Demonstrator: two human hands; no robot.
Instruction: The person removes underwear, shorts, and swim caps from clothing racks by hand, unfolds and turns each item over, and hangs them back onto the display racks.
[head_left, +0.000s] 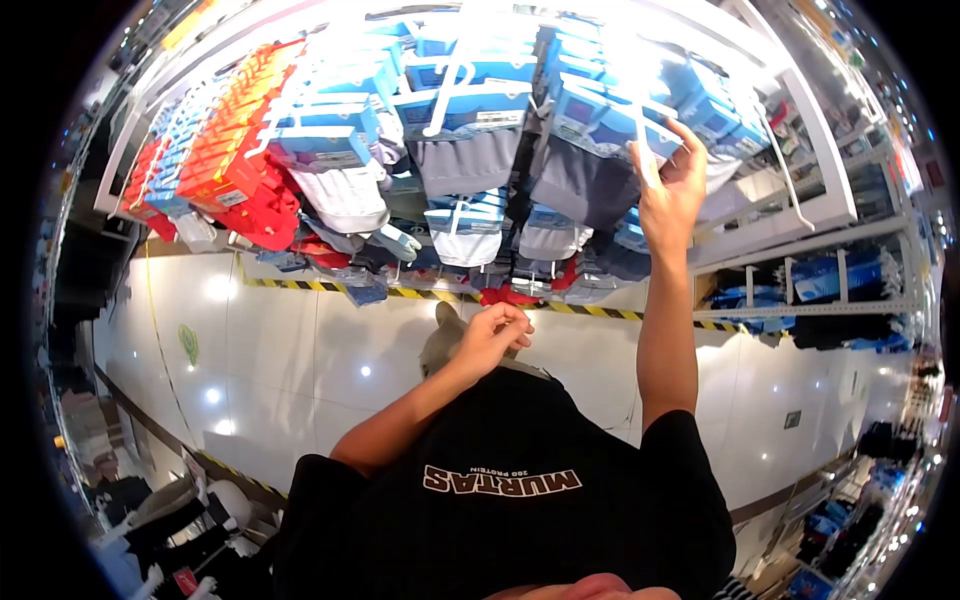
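My right hand (672,188) is raised at the upper right, its thumb and fingers curved around the edge of a blue card header (600,118) on a hook. Dark grey socks (585,185) hang below that header, just left of the hand. Whether the fingertips grip the card or only touch it is hard to make out in the glare. My left hand (492,338) is held low in front of my body, its fingers loosely curled and apart, with nothing in it. Above it hang light grey and white socks (465,245).
Red packs (225,180) and more blue-headed packs (320,145) hang on the rack to the left. White hooks stick out toward me. A lower shelf (820,312) stands at the right. Yellow-black tape (380,293) crosses the tiled floor.
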